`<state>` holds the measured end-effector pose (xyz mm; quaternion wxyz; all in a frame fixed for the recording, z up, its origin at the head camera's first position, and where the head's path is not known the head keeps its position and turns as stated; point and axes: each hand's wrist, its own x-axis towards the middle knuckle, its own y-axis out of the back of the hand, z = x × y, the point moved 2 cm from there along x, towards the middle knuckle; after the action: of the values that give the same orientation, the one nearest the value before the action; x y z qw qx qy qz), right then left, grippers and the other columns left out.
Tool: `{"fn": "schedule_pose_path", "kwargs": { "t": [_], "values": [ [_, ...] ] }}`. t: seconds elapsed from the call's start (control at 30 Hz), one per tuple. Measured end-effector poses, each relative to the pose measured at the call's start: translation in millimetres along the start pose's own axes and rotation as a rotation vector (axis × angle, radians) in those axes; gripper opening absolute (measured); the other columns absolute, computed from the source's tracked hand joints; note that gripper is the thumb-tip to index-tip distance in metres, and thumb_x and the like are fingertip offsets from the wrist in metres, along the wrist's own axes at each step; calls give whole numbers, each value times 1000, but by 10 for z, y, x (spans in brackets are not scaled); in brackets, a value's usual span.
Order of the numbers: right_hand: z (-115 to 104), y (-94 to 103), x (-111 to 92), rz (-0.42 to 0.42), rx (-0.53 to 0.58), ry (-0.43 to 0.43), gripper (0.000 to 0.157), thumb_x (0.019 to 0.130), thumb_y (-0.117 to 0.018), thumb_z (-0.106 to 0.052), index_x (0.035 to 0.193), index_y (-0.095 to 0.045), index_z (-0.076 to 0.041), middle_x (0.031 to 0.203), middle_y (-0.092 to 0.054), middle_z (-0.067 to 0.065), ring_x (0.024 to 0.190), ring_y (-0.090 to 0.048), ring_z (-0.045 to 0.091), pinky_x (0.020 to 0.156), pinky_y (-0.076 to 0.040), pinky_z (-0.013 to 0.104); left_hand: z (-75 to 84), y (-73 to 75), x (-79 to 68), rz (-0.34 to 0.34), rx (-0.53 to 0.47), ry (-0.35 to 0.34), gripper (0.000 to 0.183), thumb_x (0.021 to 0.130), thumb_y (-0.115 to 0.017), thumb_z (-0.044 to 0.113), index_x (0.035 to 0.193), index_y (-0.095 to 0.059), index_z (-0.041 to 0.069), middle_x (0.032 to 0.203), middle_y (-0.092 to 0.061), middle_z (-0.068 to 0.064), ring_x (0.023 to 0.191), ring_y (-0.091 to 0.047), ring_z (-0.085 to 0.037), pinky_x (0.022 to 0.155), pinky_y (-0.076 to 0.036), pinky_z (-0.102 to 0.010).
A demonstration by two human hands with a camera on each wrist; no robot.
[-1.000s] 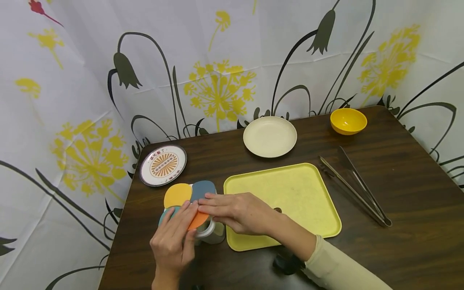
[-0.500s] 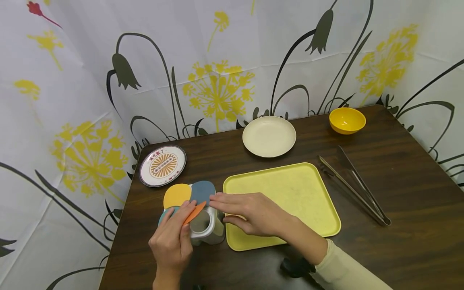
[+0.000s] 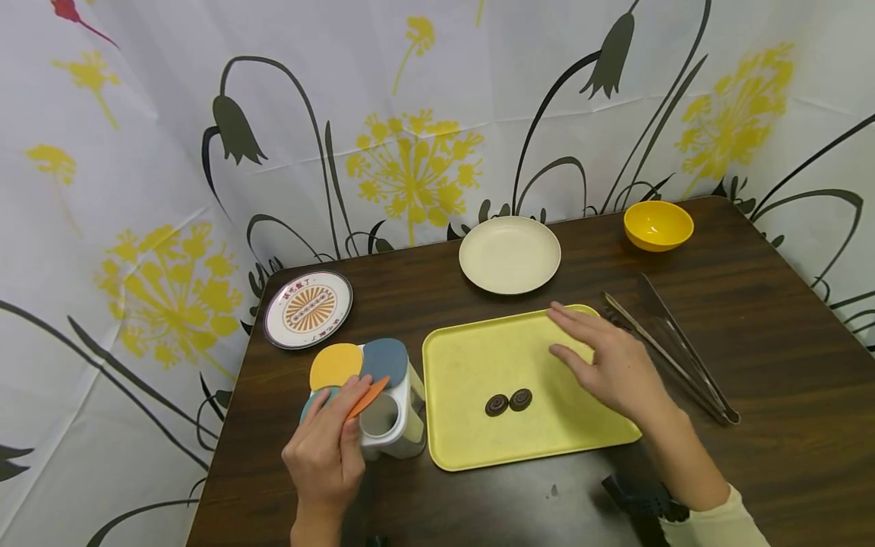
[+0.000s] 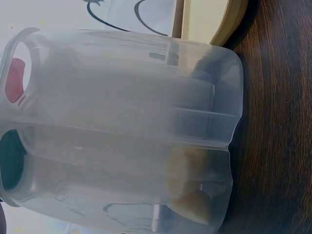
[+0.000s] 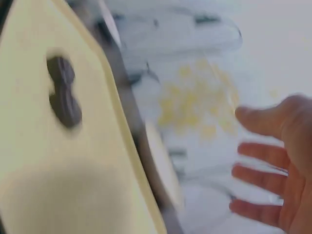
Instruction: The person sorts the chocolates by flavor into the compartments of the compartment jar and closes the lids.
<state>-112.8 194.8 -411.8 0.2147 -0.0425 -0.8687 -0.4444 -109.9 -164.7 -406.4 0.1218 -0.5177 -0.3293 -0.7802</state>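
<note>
A clear storage container with yellow, blue, teal and orange lids (image 3: 336, 366) stands left of a yellow tray (image 3: 465, 357). My left hand (image 3: 323, 452) lies over its near side and pinches the raised orange lid (image 3: 370, 396) between fingers and thumb. Below that lid a round opening (image 3: 379, 416) shows. Through the container's wall (image 4: 97, 87) in the left wrist view, pale pieces (image 4: 187, 178) lie at the bottom of one compartment. My right hand (image 3: 611, 368), fingers extended, is over the tray's right side and holds nothing. Two dark swirled discs (image 3: 509, 402) lie side by side on the tray.
A patterned plate (image 3: 308, 311) sits at the back left, with a cream plate (image 3: 510, 255) at the back middle. The yellow bowl (image 3: 658, 226) stands at the back right. Metal tongs (image 3: 690, 368) lie right of the tray. A flowered curtain (image 3: 424, 91) hangs behind the table.
The orange lid has tilted up, uncovering the opening. My right hand has left the container and moved right over the tray, revealing the two discs. My left hand has stayed at the lid.
</note>
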Motion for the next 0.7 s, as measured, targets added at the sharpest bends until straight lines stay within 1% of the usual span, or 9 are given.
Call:
{"fn": "schedule_pose_path", "kwargs": {
  "t": [0.1,0.13,0.2,0.27,0.33,0.47,0.6,0.7],
  "values": [
    [288,150,-130,23,-52,-173,55,90,-72,-20,141,-54,-12,143,-53,9,126,-51,39,90,-43,60,0,-3,4,-3,-1,5,39,103,-49,30,109,-73,-1,101,-74,-12,90,-72,-28,97,-47,-33],
    [382,188,-179,15,-62,-228,57,91,-71,-21,144,-52,-12,145,-51,12,127,-48,42,93,-39,64,0,-3,5,-5,-1,7,40,103,-49,30,109,-73,-1,101,-74,-12,90,-72,-27,97,-47,-32],
    [553,248,-283,-9,-80,-343,62,93,-68,-26,148,-44,-12,149,-44,17,130,-42,47,94,-34,69,2,-5,8,-5,-1,6,39,103,-49,30,109,-73,-1,101,-74,-12,90,-72,-27,97,-47,-32],
    [706,284,-385,-31,-93,-441,66,95,-65,-28,151,-38,-10,151,-38,21,131,-36,51,94,-30,72,5,-2,9,-6,0,5,39,102,-50,30,109,-73,0,102,-74,-12,90,-72,-27,97,-47,-33],
    [827,300,-472,-44,-111,-521,69,95,-63,-31,153,-33,-8,152,-34,25,131,-33,54,93,-29,74,6,0,8,-7,3,5,39,102,-50,29,109,-74,0,102,-74,-11,91,-72,-26,97,-47,-33],
    [987,298,-584,-51,-126,-609,77,95,-62,-37,154,-26,-4,150,-32,31,128,-33,58,90,-30,75,8,9,1,-11,10,13,39,102,-50,29,109,-74,0,102,-74,-10,91,-72,-26,97,-47,-33],
    [1077,271,-647,-67,-103,-649,84,95,-60,-44,154,-19,-1,148,-30,36,127,-32,60,91,-29,74,13,18,2,-17,7,17,38,102,-50,29,110,-73,0,103,-74,-11,92,-72,-26,97,-47,-33],
    [1116,248,-661,-76,-87,-664,87,94,-61,-46,154,-17,1,145,-31,39,125,-33,61,93,-29,73,17,16,4,-19,3,19,38,102,-50,29,110,-73,0,103,-74,-11,92,-72,-26,97,-47,-33]
  ]
}}
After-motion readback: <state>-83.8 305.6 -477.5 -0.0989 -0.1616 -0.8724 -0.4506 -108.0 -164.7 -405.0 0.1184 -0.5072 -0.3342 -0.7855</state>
